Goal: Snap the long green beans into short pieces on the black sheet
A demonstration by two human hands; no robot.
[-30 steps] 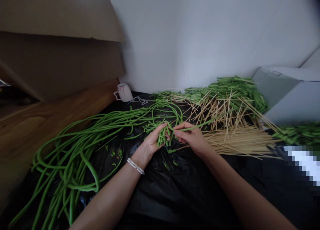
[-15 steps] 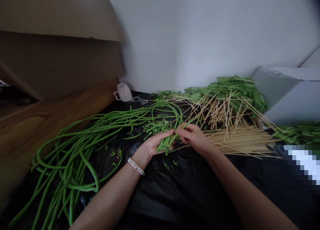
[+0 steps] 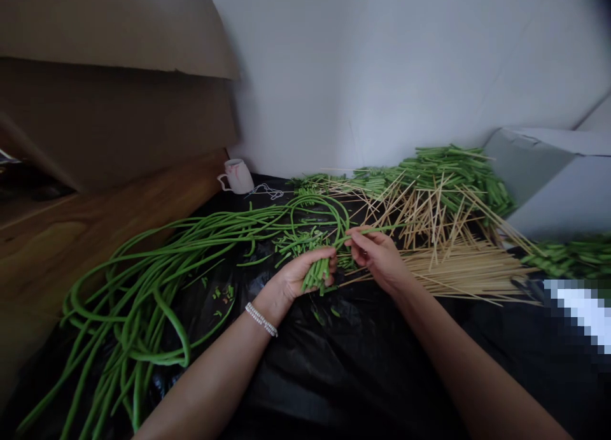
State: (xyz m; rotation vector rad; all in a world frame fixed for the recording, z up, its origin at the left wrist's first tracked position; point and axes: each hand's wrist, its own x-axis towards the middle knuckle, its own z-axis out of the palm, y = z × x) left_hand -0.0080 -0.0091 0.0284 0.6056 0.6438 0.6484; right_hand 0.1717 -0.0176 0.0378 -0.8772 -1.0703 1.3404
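My left hand [image 3: 308, 271], with a beaded bracelet on its wrist, is closed around a bunch of cut green bean pieces [image 3: 316, 276] whose ends point toward me. My right hand [image 3: 375, 249], just right of it, pinches a thin long bean [image 3: 382, 228] between thumb and fingertips. That bean lies nearly level, its tip out to the right over the sticks. Close behind my left hand is a small heap of short cut pieces [image 3: 298, 239]. Whole long beans [image 3: 143, 287] lie in a tangle to the left.
Thin wooden sticks [image 3: 458, 268] are heaped at the right, against a large pile of cut beans [image 3: 453, 172]. A mug [image 3: 236, 176] stands by the wall near a tangled cord [image 3: 266, 191]. Cardboard [image 3: 114, 109] rises at the left. Black plastic sheeting [image 3: 344, 363] covers the surface.
My right hand has moved slightly right and up, away from my left hand, with the long bean now swung flatter. My left hand stays nearly in place around its bunch.
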